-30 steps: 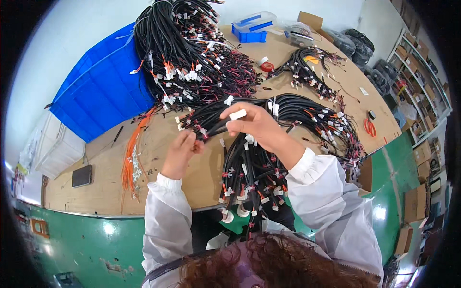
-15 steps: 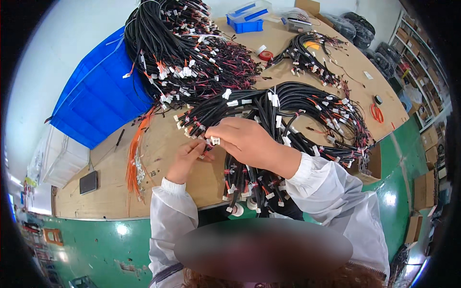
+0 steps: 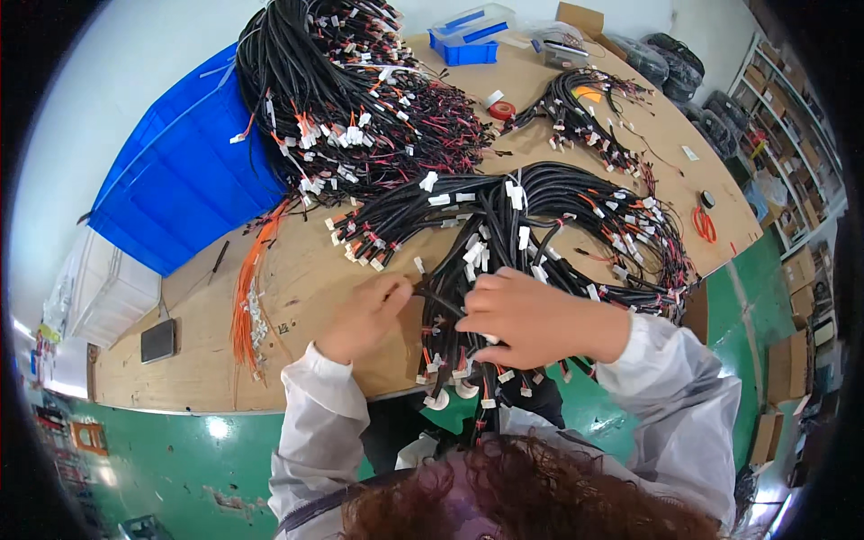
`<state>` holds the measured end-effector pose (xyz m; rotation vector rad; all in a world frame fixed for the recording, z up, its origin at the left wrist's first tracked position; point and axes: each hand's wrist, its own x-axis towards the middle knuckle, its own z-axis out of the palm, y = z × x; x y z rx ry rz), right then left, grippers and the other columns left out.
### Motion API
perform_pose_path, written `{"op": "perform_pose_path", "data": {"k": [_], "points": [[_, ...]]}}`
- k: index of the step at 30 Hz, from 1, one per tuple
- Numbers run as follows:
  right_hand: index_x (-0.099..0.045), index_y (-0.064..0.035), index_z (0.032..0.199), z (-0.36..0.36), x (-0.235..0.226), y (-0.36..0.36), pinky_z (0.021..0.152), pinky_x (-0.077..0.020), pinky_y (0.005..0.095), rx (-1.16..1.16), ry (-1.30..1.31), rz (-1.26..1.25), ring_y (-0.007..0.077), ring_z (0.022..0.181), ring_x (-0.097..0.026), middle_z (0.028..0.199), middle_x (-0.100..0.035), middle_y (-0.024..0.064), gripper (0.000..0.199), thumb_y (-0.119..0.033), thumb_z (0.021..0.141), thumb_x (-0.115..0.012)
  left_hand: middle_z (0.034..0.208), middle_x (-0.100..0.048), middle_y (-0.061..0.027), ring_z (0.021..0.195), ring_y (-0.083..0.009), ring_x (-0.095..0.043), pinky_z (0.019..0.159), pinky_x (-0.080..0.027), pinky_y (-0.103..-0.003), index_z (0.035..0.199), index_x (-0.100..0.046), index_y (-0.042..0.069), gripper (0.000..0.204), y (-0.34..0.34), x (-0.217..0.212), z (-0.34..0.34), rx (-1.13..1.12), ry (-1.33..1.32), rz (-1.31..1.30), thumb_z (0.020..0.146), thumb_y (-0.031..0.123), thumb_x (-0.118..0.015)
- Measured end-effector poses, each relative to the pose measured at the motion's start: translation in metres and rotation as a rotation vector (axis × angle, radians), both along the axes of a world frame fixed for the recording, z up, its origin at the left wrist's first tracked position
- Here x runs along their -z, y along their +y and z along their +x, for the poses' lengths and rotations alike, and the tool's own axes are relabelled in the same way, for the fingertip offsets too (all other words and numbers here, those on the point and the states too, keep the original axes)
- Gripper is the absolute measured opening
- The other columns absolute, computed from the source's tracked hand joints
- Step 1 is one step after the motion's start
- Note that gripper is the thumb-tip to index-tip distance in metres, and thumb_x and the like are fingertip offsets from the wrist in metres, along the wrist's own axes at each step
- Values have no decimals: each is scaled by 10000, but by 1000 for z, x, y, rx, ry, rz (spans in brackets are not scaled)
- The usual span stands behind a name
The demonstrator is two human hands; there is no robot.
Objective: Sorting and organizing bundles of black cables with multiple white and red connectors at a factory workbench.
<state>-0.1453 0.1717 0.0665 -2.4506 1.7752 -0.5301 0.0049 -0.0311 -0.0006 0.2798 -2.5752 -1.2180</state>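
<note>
A big bundle of black cables (image 3: 549, 180) with white connectors, white tags and red-orange wire ends lies across the table before me. Part of it hangs over the near edge. My left hand (image 3: 364, 317) is closed in a pinch on a black cable (image 3: 439, 301), left of the hanging part. That cable runs over to my right hand (image 3: 544, 319), whose fingers are curled round it above the hanging cables. A small white piece shows beside the right thumb, its kind partly hidden. One group of connector ends (image 3: 364, 245) lies beyond my left hand.
A larger cable heap (image 3: 297, 67) rests against a blue bin (image 3: 184, 171) at the far left. Orange wires (image 3: 245, 301) and a small black box (image 3: 158, 341) lie left. Behind are a blue tray (image 3: 463, 52), red tape (image 3: 501, 110) and a smaller cable bundle (image 3: 576, 117).
Both hands have come nearer to me, and the right has moved rightward, apart from the left. The white connector held up between them no longer shows there; a cable now stretches between the hands.
</note>
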Motion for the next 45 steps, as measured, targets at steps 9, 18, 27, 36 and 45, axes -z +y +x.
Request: {"op": "perform_pose_path", "data": {"k": [9, 18, 27, 36, 45], "points": [[-580, -49, 837, -26, -32, -113, 699, -434, 380, 190, 360, -106, 275, 859, -532, 865, -537, 95, 147, -133, 721, -610, 909, -539, -297, 797, -437, -561, 681, -458, -469, 1048, -392, -85, 535, 77, -32, -10, -46, -177, -345, 853, 398, -516], [-550, -49, 851, -12, 35, -162, 722, -411, 329, 171, 485, -314, 232, 857, -523, 831, -549, 64, 171, -95, 689, -576, 1122, -422, -346, 1017, -439, -474, 851, -405, -430, 1247, -253, -145, 716, 72, -8, 1, 39, -20, -333, 872, 421, -480], [-516, -65, 847, -19, 48, -167, 709, -407, 322, 254, 513, -311, 223, 847, -501, 860, -503, 72, 160, -101, 700, -567, 1212, -403, -296, 1117, -377, -446, 926, -370, -383, 1291, -250, -77, 650, 46, -31, -1, 236, -378, 159, 898, 389, -473], [-514, -54, 883, -16, 37, -159, 733, -393, 348, 271, 380, -408, 255, 880, -478, 892, -482, 92, 195, -85, 701, -576, 1118, -517, -105, 937, -153, -555, 773, -457, -279, 1233, -400, 19, 355, -19, 16, 33, -231, -50, 447, 925, 182, -467], [-441, -48, 1153, -1, 26, -125, 698, -436, 384, 120, 25, -346, 313, 785, -528, 911, -475, 118, 457, -54, 717, -578, 651, -554, -27, 519, -118, -528, 480, -413, -218, 964, -548, 2, 136, -29, -25, -6, -370, 359, 357, 901, 97, -474]]}}
